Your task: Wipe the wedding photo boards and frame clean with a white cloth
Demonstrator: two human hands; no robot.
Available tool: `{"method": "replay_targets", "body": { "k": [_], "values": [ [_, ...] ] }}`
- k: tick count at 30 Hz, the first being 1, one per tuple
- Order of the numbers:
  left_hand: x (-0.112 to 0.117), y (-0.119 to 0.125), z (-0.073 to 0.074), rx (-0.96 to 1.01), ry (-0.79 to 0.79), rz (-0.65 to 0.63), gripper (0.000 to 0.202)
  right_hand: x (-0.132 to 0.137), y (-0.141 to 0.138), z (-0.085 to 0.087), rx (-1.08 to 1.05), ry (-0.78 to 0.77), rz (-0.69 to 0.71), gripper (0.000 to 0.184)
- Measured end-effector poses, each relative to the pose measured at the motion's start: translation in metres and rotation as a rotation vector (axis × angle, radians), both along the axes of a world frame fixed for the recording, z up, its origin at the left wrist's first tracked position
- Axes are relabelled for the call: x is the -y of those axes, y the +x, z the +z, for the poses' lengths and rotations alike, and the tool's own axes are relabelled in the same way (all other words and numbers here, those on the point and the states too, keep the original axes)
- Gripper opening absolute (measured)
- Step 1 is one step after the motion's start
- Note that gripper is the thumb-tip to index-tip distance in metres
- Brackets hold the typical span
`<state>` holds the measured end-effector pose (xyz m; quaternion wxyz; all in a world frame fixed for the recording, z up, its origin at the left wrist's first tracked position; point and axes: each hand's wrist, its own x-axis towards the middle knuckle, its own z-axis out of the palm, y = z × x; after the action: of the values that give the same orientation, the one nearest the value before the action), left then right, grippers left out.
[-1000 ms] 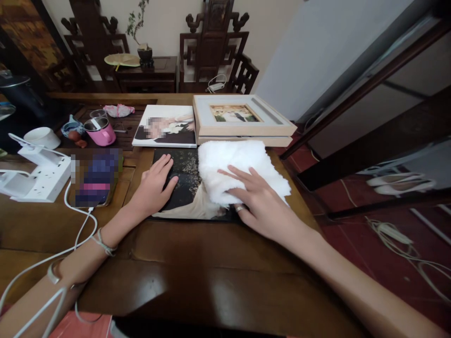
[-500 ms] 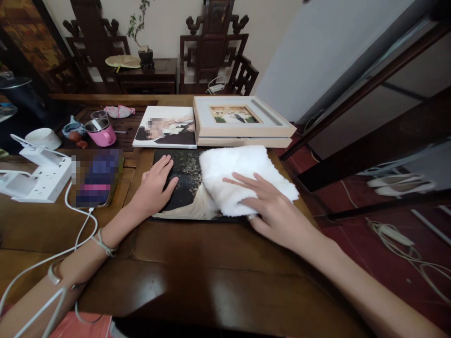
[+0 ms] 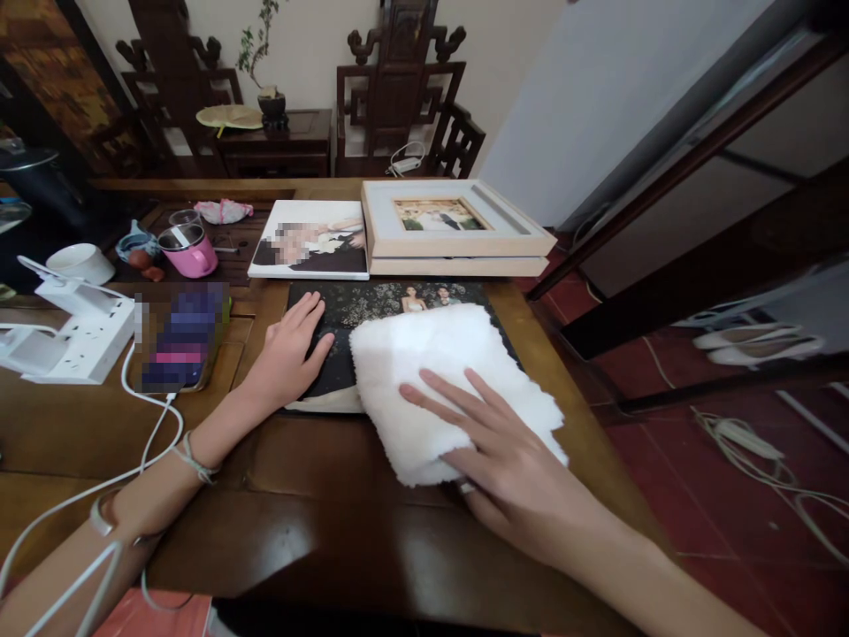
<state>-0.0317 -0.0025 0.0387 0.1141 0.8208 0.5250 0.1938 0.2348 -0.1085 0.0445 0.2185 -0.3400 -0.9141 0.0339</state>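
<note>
A dark photo print (image 3: pixel 378 305), showing a couple in its upper part, lies flat on the wooden table. Its left edge is under my left hand (image 3: pixel 292 349), which rests palm down with fingers stretched and thumb apart, holding nothing. Over the print's lower right spreads a fluffy white cloth (image 3: pixel 424 380), which overhangs the near edge onto the wood. My right hand (image 3: pixel 504 451) presses on this cloth and holds its right part, the fingers spread on top. The thumb is partly hidden by the cloth's near edge.
Behind the print lie a white-edged photo panel (image 3: pixel 311 239) and stacked pale frames (image 3: pixel 457 257). To the left are a phone (image 3: pixel 186 341) on a cable, a white power strip (image 3: pixel 93 341), a pink mug (image 3: pixel 192 257) and a white cup (image 3: pixel 80 263). The table's right edge drops to red floor.
My right hand has drawn the white cloth toward me and slightly left, past the print's near edge. The couple at the top of the print has come into view. My left hand has stayed put.
</note>
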Motion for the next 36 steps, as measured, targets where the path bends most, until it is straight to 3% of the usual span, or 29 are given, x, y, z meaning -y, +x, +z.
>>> {"method": "replay_targets", "body": {
  "k": [5,13,19,27,30,36],
  "values": [
    [0.004,-0.002,0.0,0.004,-0.002,-0.002,0.051,-0.019,0.008,0.006,0.028,-0.043,-0.011,0.035],
    [0.013,-0.004,-0.002,0.015,0.001,-0.004,0.051,-0.065,0.022,-0.002,0.028,0.011,-0.181,0.038],
    [0.009,-0.001,0.0,-0.004,-0.016,0.009,0.05,-0.044,0.013,-0.003,0.059,0.022,-0.202,0.033],
    [-0.003,0.0,-0.004,0.016,0.004,-0.009,0.05,0.013,-0.003,-0.003,-0.019,0.024,-0.021,0.027],
    [-0.004,0.0,-0.004,0.011,0.007,-0.005,0.05,0.012,-0.003,-0.001,-0.026,-0.023,0.034,0.028],
    [0.001,-0.001,-0.001,0.01,0.003,-0.002,0.051,-0.016,0.003,0.006,-0.004,-0.07,0.049,0.034]
  ]
}}
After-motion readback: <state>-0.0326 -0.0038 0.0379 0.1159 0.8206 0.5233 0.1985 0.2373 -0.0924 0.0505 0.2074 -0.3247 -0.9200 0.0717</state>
